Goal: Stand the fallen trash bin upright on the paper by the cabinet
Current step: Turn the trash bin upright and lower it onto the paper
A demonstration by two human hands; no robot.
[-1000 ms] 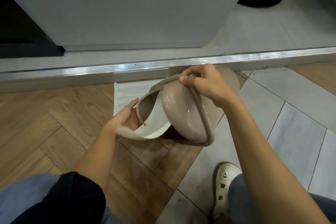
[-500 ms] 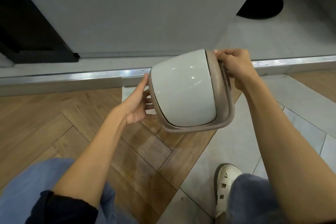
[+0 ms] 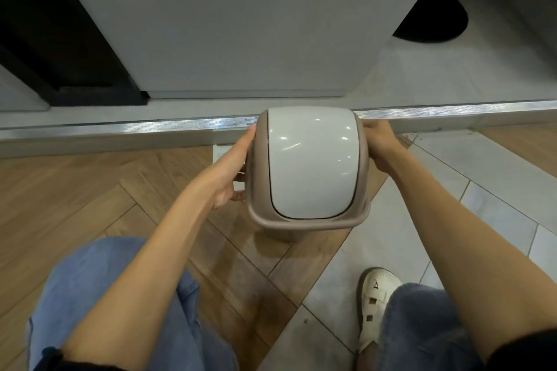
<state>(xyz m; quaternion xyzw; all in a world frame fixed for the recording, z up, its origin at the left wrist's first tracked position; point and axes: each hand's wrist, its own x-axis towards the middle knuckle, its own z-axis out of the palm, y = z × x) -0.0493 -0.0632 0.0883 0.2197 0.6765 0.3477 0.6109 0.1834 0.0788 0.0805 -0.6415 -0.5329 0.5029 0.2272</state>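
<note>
I've turned the bin [image 3: 307,166] upright, lid up, at frame centre. My left hand [image 3: 233,172] and right hand [image 3: 378,144] grip its sides. The step's metal edge [image 3: 150,125] is just behind; open floor [image 3: 90,184] lies left.

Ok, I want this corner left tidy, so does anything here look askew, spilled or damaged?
Nothing stands out. The trash bin is upright with its white swing lid closed, held at its sides by the left hand and right hand. Only a strip of the paper shows beside it. No spill is visible on the floor.
</note>
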